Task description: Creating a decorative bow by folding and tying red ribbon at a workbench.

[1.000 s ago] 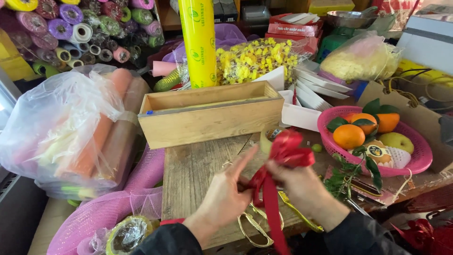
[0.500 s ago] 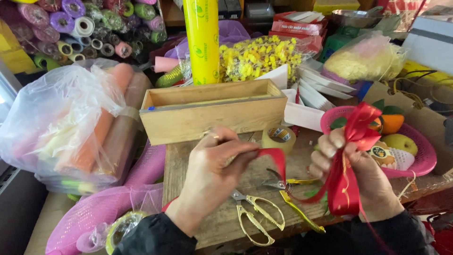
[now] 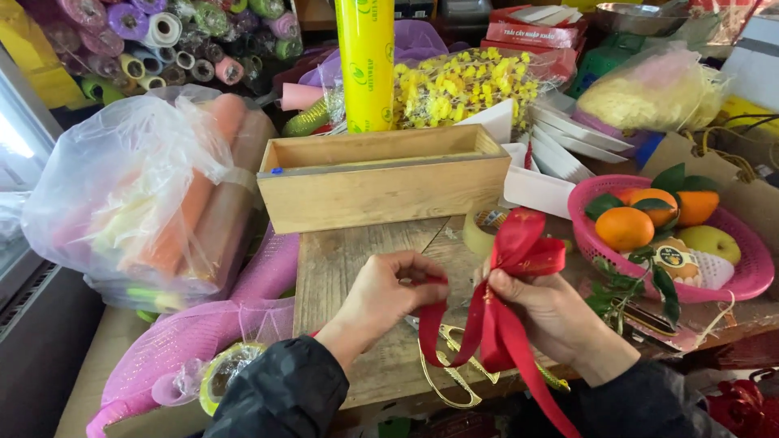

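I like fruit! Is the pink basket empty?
No, the pink basket holds oranges with green leaves and a yellow-green apple.

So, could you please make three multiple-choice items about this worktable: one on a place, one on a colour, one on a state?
1. Where do the gold-handled scissors lie?
A. inside the wooden box
B. on the wooden board, under the hands
C. in the pink basket

2. What colour is the ribbon?
A. red
B. blue
C. white

3. In what state is the wooden box?
A. shut with a lid
B. packed with oranges
C. open on top, nothing showing in the part seen

Answers:
1. B: the scissors rest on the wooden board, below the left hand and the right hand.
2. A: the loops and the tails that both hands hold are red.
3. C: it has no lid and only its bare inner walls show; the oranges lie in the pink basket.
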